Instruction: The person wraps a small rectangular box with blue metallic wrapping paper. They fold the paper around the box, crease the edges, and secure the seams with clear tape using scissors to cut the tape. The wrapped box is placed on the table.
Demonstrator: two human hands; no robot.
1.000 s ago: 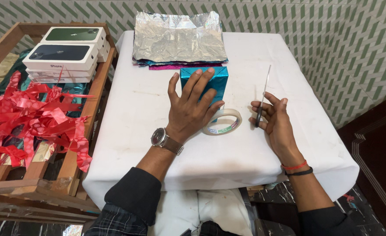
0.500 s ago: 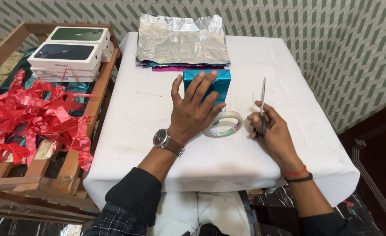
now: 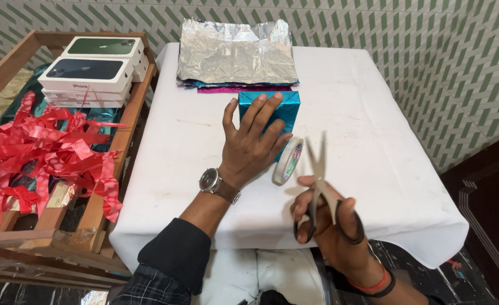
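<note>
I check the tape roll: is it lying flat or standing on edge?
On edge. The tape roll stands tilted beside the left hand.

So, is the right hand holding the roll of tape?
No, the right hand holds scissors, while the tape roll stands on the white table beside the left hand.

Even, bright room light; the silver foil sheets (image 3: 235,52) glare at the table's far edge (soft shadows only), and the raised scissors (image 3: 320,186) blur slightly.

White-clothed table (image 3: 368,147): foil sheets (image 3: 235,53), box (image 3: 280,110), tape (image 3: 288,161).
</note>
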